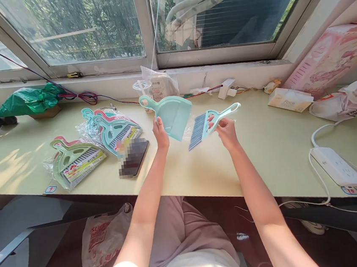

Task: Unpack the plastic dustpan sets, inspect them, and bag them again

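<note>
My left hand (pixel 160 134) is closed on the edge of a mint-green dustpan (pixel 173 115), whose looped handle points up and left. In my right hand (pixel 227 132) is a matching mint hand brush (pixel 213 121), gripped near where the handle meets the head. Its grey-blue bristles point left and down toward the dustpan, a small gap apart from it. Both are held above the desk. To the left lie wrapped dustpan-and-brush sets, a green pile (pixel 79 161) and a mint-and-pink pile (pixel 114 129). A phone (pixel 138 157), partly blurred out, lies beside my left forearm.
A pale yellow desk (pixel 263 154) runs below the window. A white power strip (pixel 338 165) with its cable lies at the right, near a tissue box (pixel 290 98) and a pink box (pixel 330 60). A green plastic bag (pixel 30 101) and coiled wires (pixel 87 98) are at back left.
</note>
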`<state>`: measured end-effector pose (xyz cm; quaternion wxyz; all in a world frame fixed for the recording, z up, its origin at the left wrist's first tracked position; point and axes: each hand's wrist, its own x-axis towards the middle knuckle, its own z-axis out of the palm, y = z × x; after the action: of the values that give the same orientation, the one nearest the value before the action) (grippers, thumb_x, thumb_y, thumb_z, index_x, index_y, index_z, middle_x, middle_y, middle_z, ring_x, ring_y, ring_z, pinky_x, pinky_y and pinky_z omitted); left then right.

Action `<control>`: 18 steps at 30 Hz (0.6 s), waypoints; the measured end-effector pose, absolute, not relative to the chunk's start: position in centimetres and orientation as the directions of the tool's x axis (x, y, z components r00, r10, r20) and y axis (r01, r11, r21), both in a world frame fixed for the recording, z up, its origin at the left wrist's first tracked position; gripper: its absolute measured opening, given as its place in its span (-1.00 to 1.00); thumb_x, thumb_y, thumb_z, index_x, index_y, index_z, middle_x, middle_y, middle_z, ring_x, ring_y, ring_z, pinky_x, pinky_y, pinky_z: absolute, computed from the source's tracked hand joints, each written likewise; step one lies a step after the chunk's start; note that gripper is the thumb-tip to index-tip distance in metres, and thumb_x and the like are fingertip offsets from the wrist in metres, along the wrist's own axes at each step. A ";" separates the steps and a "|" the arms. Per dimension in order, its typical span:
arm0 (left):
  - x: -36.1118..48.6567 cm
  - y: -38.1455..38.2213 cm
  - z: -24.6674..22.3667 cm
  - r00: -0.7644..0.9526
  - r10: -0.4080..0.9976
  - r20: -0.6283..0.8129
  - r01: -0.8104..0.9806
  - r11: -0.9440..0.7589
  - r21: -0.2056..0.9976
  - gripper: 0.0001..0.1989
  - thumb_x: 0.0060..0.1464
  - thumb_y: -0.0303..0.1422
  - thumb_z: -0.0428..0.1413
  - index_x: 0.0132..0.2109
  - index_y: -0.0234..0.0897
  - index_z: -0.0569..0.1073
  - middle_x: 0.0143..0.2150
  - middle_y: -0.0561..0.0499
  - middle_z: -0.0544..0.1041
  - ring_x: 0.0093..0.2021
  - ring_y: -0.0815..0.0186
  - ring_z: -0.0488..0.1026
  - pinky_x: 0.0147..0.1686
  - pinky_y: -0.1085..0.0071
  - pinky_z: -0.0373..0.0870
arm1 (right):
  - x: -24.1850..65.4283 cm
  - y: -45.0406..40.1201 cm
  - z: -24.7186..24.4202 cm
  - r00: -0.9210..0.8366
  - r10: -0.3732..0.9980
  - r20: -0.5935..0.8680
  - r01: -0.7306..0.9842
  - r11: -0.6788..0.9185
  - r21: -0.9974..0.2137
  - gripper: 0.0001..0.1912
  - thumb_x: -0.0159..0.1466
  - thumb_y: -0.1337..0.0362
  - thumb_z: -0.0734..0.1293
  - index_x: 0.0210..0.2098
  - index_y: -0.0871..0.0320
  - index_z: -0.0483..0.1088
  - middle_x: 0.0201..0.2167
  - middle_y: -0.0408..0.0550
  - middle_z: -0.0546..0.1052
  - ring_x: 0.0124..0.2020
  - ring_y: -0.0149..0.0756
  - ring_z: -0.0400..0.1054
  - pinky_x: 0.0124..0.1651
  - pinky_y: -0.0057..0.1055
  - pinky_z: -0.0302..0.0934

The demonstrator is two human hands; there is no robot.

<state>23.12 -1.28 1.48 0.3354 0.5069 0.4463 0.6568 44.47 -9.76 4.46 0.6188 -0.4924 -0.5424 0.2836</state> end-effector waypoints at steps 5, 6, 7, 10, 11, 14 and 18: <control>24.2 -2.9 2.0 0.127 0.872 0.472 0.080 -0.484 0.872 -0.45 0.22 0.06 -0.11 0.12 -0.21 0.41 0.10 -0.11 0.48 0.14 0.17 0.37 0.12 0.28 0.25 | 43.3 -9.5 4.0 0.327 0.823 0.464 0.450 0.296 -0.842 -0.75 0.04 0.06 0.45 -0.49 0.13 0.49 -0.35 -0.10 0.41 -0.52 -0.43 0.29 -0.48 -0.39 0.26; 24.7 -3.4 2.0 0.218 0.851 0.478 0.079 -0.503 0.860 -0.48 0.22 0.04 -0.08 0.09 -0.22 0.43 0.08 -0.10 0.49 0.12 0.17 0.38 0.11 0.29 0.25 | 43.1 -9.4 3.7 0.332 0.812 0.479 0.497 0.281 -0.821 -0.75 0.06 0.06 0.44 -0.52 0.13 0.48 -0.40 -0.12 0.41 -0.54 -0.44 0.27 -0.45 -0.38 0.26; 25.2 -3.9 2.1 0.295 0.832 0.470 0.070 -0.509 0.858 -0.50 0.22 0.02 -0.06 0.07 -0.23 0.45 0.05 -0.10 0.51 0.08 0.18 0.40 0.08 0.30 0.27 | 42.8 -9.4 3.5 0.328 0.807 0.492 0.538 0.269 -0.799 -0.74 0.08 0.06 0.43 -0.53 0.12 0.48 -0.44 -0.13 0.41 -0.55 -0.43 0.26 -0.42 -0.36 0.26; 26.5 -5.0 1.9 0.401 0.814 0.420 0.033 -0.471 0.882 -0.50 0.23 0.01 -0.08 0.07 -0.25 0.45 0.00 -0.10 0.52 0.02 0.20 0.43 0.01 0.32 0.30 | 42.1 -9.4 2.8 0.292 0.793 0.534 0.641 0.252 -0.725 -0.72 0.14 0.06 0.40 -0.54 0.11 0.49 -0.47 -0.12 0.43 -0.55 -0.40 0.27 -0.35 -0.34 0.26; 26.8 -5.2 1.8 0.412 0.815 0.407 0.032 -0.460 0.888 -0.49 0.22 0.01 -0.07 0.08 -0.24 0.45 0.00 -0.10 0.52 0.02 0.20 0.43 0.01 0.33 0.31 | 41.9 -9.4 2.6 0.284 0.788 0.546 0.669 0.245 -0.702 -0.72 0.16 0.05 0.38 -0.53 0.11 0.50 -0.46 -0.10 0.45 -0.54 -0.39 0.29 -0.33 -0.33 0.26; 27.1 -5.2 1.3 0.435 0.820 0.373 0.078 -0.447 0.891 -0.48 0.15 -0.02 0.06 0.14 -0.22 0.40 -0.02 -0.08 0.53 -0.03 0.20 0.44 -0.02 0.33 0.33 | 41.6 -9.2 2.1 0.296 0.782 0.548 0.693 0.219 -0.687 -0.71 0.20 0.05 0.34 -0.48 0.11 0.53 -0.42 -0.06 0.48 -0.53 -0.36 0.33 -0.33 -0.33 0.27; 26.9 -4.4 0.9 0.391 0.848 0.359 0.128 -0.436 0.891 -0.51 0.15 -0.08 0.08 0.15 -0.21 0.39 -0.03 -0.05 0.54 -0.06 0.20 0.45 -0.03 0.31 0.33 | 42.1 -9.0 1.7 0.267 0.816 0.513 0.587 0.285 -0.758 -0.70 0.26 0.06 0.28 -0.34 0.11 0.56 -0.34 -0.04 0.52 -0.54 -0.36 0.40 -0.37 -0.35 0.31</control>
<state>26.89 -4.43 0.86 0.4111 0.7254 0.3361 0.4379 42.06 -8.96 1.68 0.5360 -0.5883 -0.5960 0.1066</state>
